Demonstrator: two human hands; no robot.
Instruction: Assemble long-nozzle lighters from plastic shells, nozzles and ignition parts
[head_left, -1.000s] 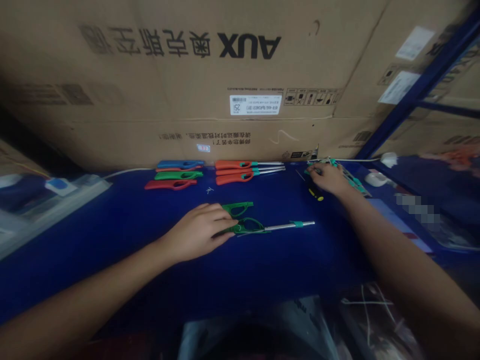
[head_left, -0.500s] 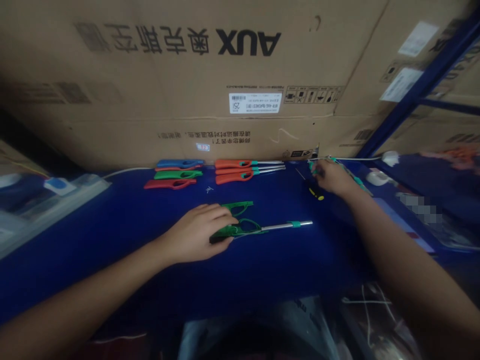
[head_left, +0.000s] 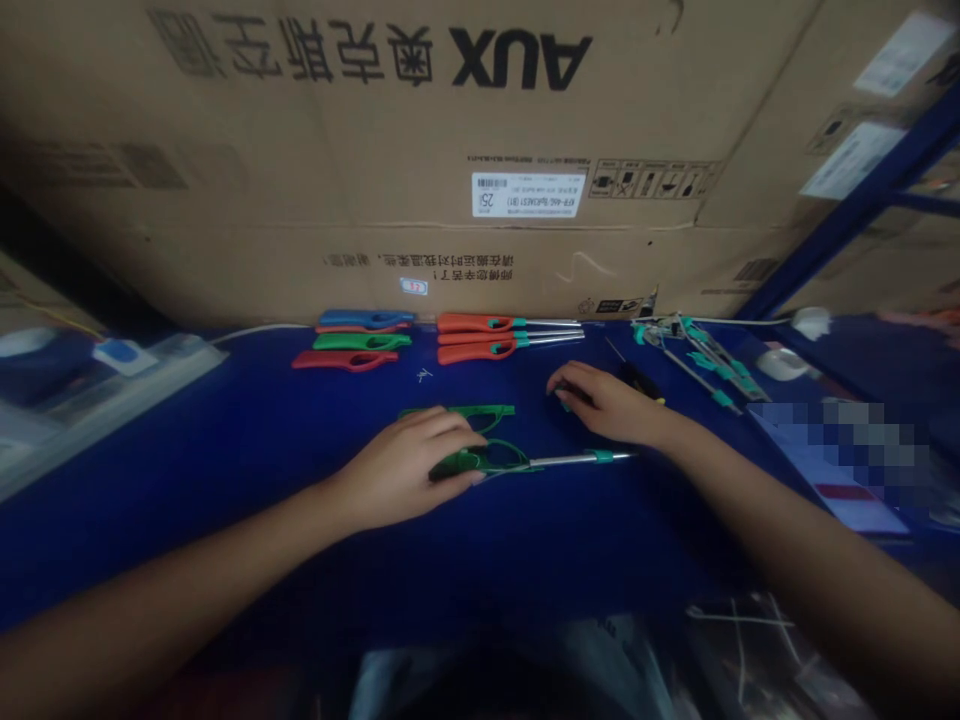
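My left hand (head_left: 416,462) is closed on a green gas lighter handle (head_left: 510,455) lying low over the blue surface. A thin metal tube (head_left: 559,460) with a teal collar sticks out of it to the right. Just behind lies another green handle piece (head_left: 495,411), partly covered by my left fingers. My right hand (head_left: 611,402), fingers curled together, pinches a small teal part (head_left: 561,394), mostly hidden. Beside that hand rests a dark screwdriver (head_left: 637,378) with a yellow end. Metal tubes with teal fittings (head_left: 705,355) lie in a pile farther right.
Along the back lie red-orange lighters (head_left: 480,338) and loose blue, green and red handle pieces (head_left: 360,342). A large cardboard box (head_left: 337,190) stands behind them. Small white bits (head_left: 425,376) lie in front. At right are a white roll (head_left: 784,362) and a printed sheet (head_left: 825,470).
My right hand has moved left and nearer from the pile of teal-fitted tubes, with a small teal part in its fingers. My left hand stays on the green handle. The view has shifted slightly.
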